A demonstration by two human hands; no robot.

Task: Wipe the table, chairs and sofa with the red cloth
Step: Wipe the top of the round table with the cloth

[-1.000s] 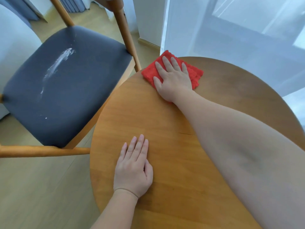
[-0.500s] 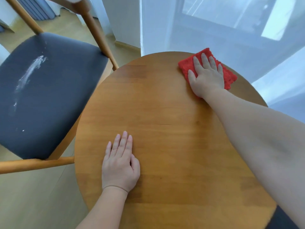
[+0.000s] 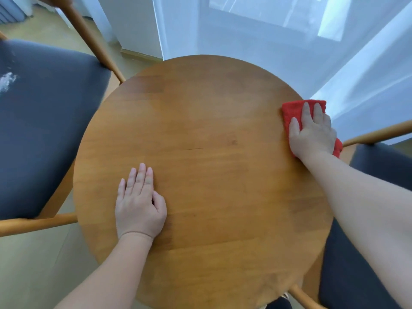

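Round wooden table (image 3: 200, 134), seen from above; the top is warm brown with visible plank joints and a short dark hairline near its centre; a sheer white curtain (image 3: 245, 36) hangs over a bright window from 12 to 2 o'clock; pale floor (image 3: 33, 270) shows at 7 to 8 o'clock and again at 11 o'clock. A wooden-framed chair (image 3: 44, 134) with a dark grey seat stands at 9 o'clock, its frame close against the table rim; a whitish smear (image 3: 6, 82) marks the seat at the picture's left edge. A second chair (image 3: 383, 168) with a like seat stands at 3 to 5 o'clock, partly hidden by the right forearm.

The red cloth (image 3: 289, 111) lies on the table rim between 2 and 3 o'clock; the right hand (image 3: 312, 134) lies flat on top of it, fingers extended and pressing down, not clenched; the cloth shows beyond the fingertips at the hand's 12 o'clock, beside the thumb at its 9 o'clock, and as one corner past the rim at its 4 o'clock. The left hand (image 3: 139, 204) rests palm-down on bare wood toward 8 o'clock, fingers straight and together, thumb tucked beside them, holding nothing; it is well apart from the cloth.
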